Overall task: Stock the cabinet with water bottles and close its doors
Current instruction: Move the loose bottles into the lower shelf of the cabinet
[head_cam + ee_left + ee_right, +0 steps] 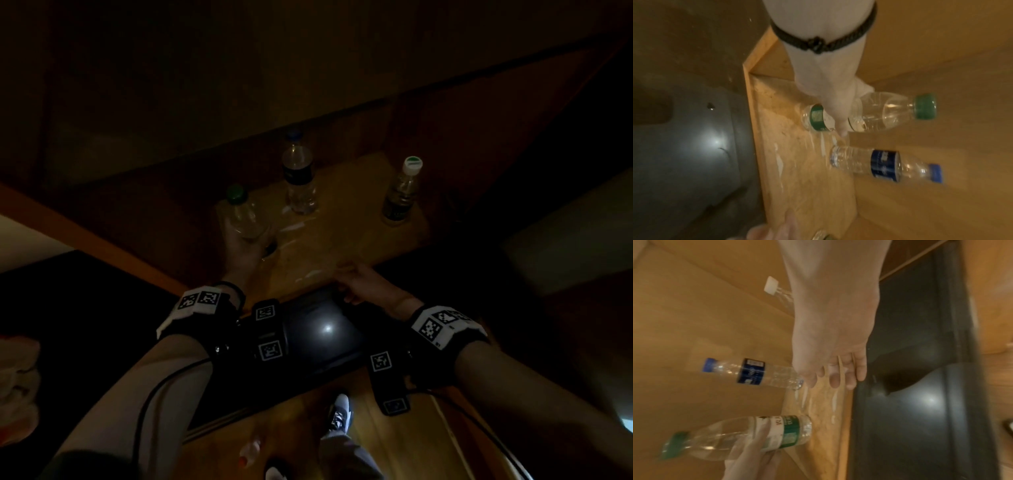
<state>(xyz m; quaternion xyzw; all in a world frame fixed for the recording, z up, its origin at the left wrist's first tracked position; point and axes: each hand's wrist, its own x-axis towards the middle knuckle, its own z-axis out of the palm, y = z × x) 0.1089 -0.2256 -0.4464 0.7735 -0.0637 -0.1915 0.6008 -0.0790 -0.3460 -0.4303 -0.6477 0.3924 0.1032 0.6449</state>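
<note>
A green-capped water bottle (245, 216) is at the left end of the wooden cabinet shelf (342, 219). My left hand (245, 250) grips it around the label, thumb across the front (839, 120). Its base is at the shelf floor; I cannot tell if it rests there. A blue-capped bottle (298, 178) stands upright behind it, toward the middle. A white-capped bottle (402, 192) stands upright at the right. My right hand (356, 281) hovers at the shelf's front edge, fingers (834, 381) relaxed and holding nothing. The cabinet doors are too dark to make out.
A glossy black box-like surface (325, 329) sits just below the shelf's front edge, under both wrists. White streaks mark the shelf floor (824, 418). Wooden flooring and my shoe (339, 414) show below. The surroundings are very dark.
</note>
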